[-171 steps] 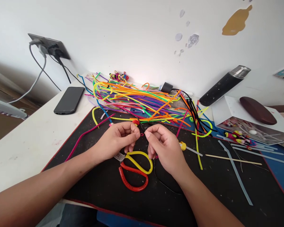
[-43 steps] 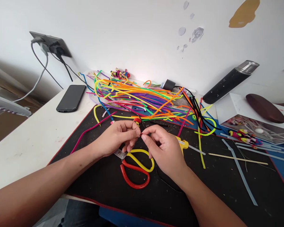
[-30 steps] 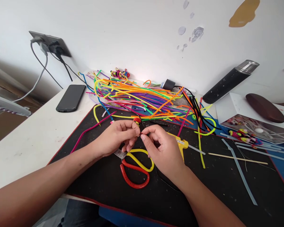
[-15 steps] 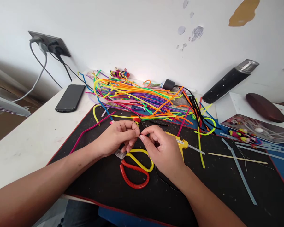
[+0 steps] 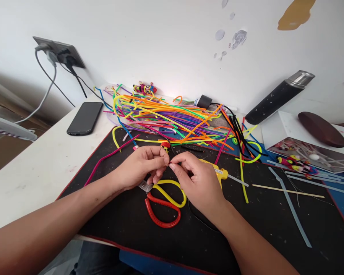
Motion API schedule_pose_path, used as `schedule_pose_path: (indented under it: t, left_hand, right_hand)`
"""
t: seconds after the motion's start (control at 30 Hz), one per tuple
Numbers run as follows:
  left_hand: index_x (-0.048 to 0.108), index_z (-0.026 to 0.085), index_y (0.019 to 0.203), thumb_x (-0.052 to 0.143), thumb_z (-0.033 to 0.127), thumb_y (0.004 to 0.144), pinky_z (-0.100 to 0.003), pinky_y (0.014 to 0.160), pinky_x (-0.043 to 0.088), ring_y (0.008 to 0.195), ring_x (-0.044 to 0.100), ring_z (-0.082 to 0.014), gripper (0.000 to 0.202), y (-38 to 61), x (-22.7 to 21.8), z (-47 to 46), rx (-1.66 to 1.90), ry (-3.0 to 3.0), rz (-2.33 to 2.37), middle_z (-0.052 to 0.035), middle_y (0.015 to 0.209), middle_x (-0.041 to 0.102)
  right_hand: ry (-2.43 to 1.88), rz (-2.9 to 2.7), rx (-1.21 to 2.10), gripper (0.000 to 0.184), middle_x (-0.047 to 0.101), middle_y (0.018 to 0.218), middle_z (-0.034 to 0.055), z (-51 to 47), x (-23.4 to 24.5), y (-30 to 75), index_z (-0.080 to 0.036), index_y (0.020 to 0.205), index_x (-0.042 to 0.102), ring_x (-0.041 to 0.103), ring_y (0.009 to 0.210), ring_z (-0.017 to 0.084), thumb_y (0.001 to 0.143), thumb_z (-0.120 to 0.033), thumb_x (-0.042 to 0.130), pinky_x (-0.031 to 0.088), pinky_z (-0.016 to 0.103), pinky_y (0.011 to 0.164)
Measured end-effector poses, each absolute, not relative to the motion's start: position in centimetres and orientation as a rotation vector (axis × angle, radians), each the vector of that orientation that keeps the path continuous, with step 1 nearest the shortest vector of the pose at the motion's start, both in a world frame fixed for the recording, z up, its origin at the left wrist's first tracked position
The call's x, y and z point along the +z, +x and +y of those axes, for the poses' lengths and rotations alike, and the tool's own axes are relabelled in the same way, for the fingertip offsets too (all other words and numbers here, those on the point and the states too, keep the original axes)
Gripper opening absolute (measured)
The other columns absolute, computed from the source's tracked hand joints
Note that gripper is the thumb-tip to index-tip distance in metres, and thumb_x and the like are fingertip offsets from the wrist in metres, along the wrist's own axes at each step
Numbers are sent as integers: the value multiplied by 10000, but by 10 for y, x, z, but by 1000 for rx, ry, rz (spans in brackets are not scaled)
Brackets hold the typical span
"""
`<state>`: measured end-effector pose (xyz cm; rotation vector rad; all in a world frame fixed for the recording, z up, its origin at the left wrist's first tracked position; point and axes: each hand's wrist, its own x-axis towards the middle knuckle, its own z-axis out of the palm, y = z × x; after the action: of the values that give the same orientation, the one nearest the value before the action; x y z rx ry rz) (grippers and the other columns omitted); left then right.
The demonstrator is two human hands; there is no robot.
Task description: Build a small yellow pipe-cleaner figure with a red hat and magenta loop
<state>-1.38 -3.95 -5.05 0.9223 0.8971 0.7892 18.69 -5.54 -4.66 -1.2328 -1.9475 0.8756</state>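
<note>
My left hand (image 5: 140, 166) and my right hand (image 5: 199, 181) meet fingertip to fingertip over a black mat (image 5: 126, 221). Both are closed in a pinch on a tiny pipe-cleaner piece (image 5: 168, 164) with a red and yellow bit (image 5: 165, 145) showing just above the left fingers. Scissors with one yellow and one red handle (image 5: 164, 204) lie on the mat under my hands. A yellow glue gun (image 5: 219, 173) lies partly hidden behind my right hand. A big heap of coloured pipe cleaners (image 5: 166, 120) sprawls just beyond.
A black phone (image 5: 85, 118) lies at the left near a wall socket with cables (image 5: 59, 55). At the right are a black flask (image 5: 278, 97), a white box (image 5: 301, 147) with a brown case (image 5: 322, 130), clear glue sticks (image 5: 289, 210) and a thin wooden stick (image 5: 286, 191).
My right fingertips have closed in against the left ones around the small piece. Otherwise both hands stay in the same spot and nothing else on the mat has moved.
</note>
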Motion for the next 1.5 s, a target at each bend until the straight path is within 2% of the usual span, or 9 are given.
schedule_pose_path:
  t: [0.4, 0.8, 1.0, 1.1, 1.5]
  left_hand:
    - [646, 168, 794, 902, 422, 777, -140, 334, 381, 381, 510, -75, 361, -12, -50, -39, 777, 914, 908, 57, 522, 597]
    - [654, 162, 796, 867, 359, 799, -125, 339, 401, 380, 518, -68, 290, -13, -51, -39, 780, 909, 896, 54, 519, 606]
    - [654, 160, 797, 906, 404, 783, -125, 336, 407, 379, 524, -70, 351, -13, -51, -39, 784, 914, 895, 55, 517, 605]
    - [657, 159, 809, 928, 441, 771, -124, 335, 408, 379, 523, -69, 393, -13, -52, -39, 795, 919, 893, 57, 522, 608]
    - [657, 166, 819, 905, 504, 836, -126, 350, 425, 399, 541, -72, 419, -14, -53, -42, 876, 984, 878, 53, 540, 625]
  right_hand:
    - [-1239, -1972, 847, 133, 649, 665, -39, -55, -48, 188, -256, 950, 702, 557, 562, 140, 1048, -292, 619, 355, 273, 572]
    - [-1223, -1991, 885, 140, 609, 669, -51, -55, -49, 189, -247, 940, 669, 524, 579, 131, 1063, -272, 608, 345, 279, 591]
    - [-1211, -1979, 896, 139, 562, 646, -62, -55, -49, 188, -242, 933, 654, 503, 569, 123, 1060, -264, 599, 339, 279, 582]
    - [-1221, -1923, 974, 117, 521, 603, -75, -55, -49, 187, -242, 946, 638, 500, 523, 121, 1048, -277, 592, 340, 274, 549]
    - [-1155, -1579, 1424, 162, 595, 635, -71, -54, -46, 184, -233, 1019, 633, 583, 435, 117, 1037, -393, 614, 465, 220, 425]
